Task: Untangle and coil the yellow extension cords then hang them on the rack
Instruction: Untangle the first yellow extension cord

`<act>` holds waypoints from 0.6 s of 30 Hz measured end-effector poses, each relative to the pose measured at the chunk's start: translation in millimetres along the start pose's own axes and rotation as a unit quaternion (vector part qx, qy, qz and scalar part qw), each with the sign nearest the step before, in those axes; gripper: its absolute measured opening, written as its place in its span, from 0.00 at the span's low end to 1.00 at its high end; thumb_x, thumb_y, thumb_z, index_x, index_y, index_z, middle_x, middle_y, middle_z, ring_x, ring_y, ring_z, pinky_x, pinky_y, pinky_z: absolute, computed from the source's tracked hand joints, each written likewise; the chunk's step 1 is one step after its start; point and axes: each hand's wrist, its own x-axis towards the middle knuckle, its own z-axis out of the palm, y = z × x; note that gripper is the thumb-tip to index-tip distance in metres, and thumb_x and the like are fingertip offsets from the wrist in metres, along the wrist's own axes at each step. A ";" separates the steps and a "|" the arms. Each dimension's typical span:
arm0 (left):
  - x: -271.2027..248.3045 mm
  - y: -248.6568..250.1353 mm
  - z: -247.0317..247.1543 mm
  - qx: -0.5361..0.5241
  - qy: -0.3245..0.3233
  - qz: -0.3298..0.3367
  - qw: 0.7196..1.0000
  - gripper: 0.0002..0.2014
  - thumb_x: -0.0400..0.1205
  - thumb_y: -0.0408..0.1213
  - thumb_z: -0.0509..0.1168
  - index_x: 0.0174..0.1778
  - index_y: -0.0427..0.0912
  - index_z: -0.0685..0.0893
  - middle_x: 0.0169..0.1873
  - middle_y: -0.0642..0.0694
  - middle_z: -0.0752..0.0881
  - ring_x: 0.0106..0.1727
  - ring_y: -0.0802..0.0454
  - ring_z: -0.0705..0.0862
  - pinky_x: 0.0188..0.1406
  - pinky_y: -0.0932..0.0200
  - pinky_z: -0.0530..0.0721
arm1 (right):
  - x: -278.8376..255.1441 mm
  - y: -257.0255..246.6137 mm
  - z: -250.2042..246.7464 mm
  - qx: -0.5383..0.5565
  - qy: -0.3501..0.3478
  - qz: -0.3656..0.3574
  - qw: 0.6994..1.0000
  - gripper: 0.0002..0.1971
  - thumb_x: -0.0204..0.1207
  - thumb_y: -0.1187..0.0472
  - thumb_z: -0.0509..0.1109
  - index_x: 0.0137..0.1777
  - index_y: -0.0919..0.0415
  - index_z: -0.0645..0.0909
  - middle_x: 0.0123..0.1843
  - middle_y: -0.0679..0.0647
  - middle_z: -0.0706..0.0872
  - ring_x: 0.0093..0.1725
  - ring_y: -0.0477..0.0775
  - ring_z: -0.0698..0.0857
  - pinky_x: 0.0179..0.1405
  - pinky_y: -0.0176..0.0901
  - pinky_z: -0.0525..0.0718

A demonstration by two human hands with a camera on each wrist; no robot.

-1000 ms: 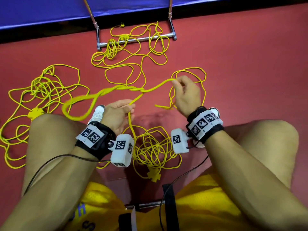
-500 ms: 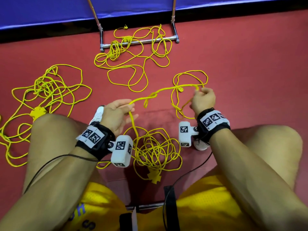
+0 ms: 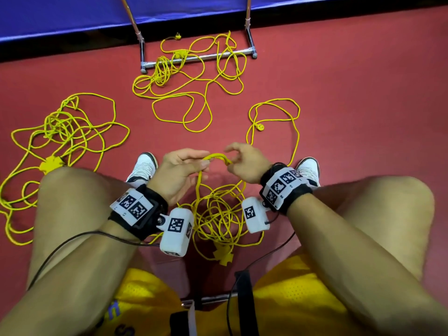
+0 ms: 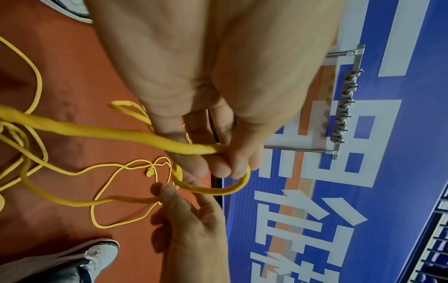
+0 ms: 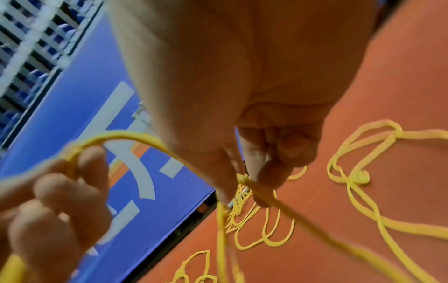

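Both hands up between the knees: left hand [image 3: 180,170] pinching the cord [image 3: 216,156], right hand [image 3: 244,164] pinching the same short loop; the rest is a tangle on the floor [image 3: 363,98] below

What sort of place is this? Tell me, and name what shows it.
Probably an indoor sports hall or arena. The red floor looks like sports flooring, a blue printed barrier board edges it, and rows of what look like blue seats rise behind the board.

Yellow extension cords [image 3: 184,98] sprawl tangled on red floor, one draped over the rack [image 3: 198,58] base.
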 end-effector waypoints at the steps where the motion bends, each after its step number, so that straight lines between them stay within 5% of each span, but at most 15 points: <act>1: 0.2 -0.8 -0.2 -0.001 -0.002 0.001 1.000 0.11 0.79 0.16 0.63 0.46 0.35 0.85 0.29 0.44 0.88 0.31 0.54 0.86 0.33 0.61 0.87 | 0.3 1.6 -4.7 -0.041 0.010 0.005 0.999 0.17 0.75 0.58 0.74 0.64 0.55 0.84 0.49 0.57 0.89 0.52 0.59 0.85 0.48 0.42 0.78; 4: 2.6 -3.8 -2.6 0.047 0.010 -0.023 0.999 0.10 0.76 0.17 0.66 0.41 0.36 0.85 0.27 0.44 0.86 0.27 0.54 0.84 0.31 0.62 0.86 | -0.3 4.9 -17.1 -0.035 0.056 0.001 0.998 0.07 0.78 0.59 0.70 0.45 0.60 0.88 0.40 0.57 0.90 0.47 0.61 0.88 0.34 0.41 0.74; 7: 5.0 -5.1 -4.8 0.084 0.000 -0.105 0.991 0.03 0.69 0.33 0.68 0.36 0.39 0.82 0.28 0.43 0.84 0.26 0.50 0.82 0.33 0.58 0.82 | 0.1 4.3 -20.5 0.027 0.094 -0.045 0.994 0.06 0.81 0.63 0.64 0.45 0.58 0.83 0.41 0.53 0.92 0.40 0.54 0.87 0.43 0.42 0.80; 11: 9.6 -5.7 0.4 0.064 -0.035 -0.167 0.983 0.12 0.86 0.46 0.60 0.47 0.44 0.84 0.45 0.43 0.90 0.41 0.47 0.88 0.45 0.51 0.81 | -6.0 -6.5 -11.7 0.039 0.060 -0.170 0.983 0.05 0.83 0.60 0.66 0.46 0.52 0.81 0.37 0.47 0.89 0.35 0.46 0.84 0.43 0.43 0.78; 14: 12.7 -4.2 4.4 -0.072 -0.040 -0.113 0.990 0.09 0.88 0.39 0.58 0.55 0.41 0.82 0.50 0.41 0.89 0.51 0.43 0.88 0.52 0.45 0.86 | -16.5 -17.6 1.2 0.033 0.028 -0.229 0.972 0.08 0.83 0.60 0.64 0.43 0.47 0.77 0.35 0.42 0.86 0.41 0.51 0.86 0.45 0.47 0.81; 18: 8.9 -1.2 6.0 -0.112 -0.055 -0.093 0.988 0.04 0.83 0.32 0.62 0.52 0.39 0.81 0.48 0.42 0.90 0.50 0.42 0.90 0.51 0.47 0.89 | -19.2 -24.4 0.3 0.068 0.048 -0.241 0.967 0.09 0.84 0.61 0.61 0.47 0.62 0.81 0.34 0.42 0.81 0.39 0.53 0.84 0.45 0.52 0.82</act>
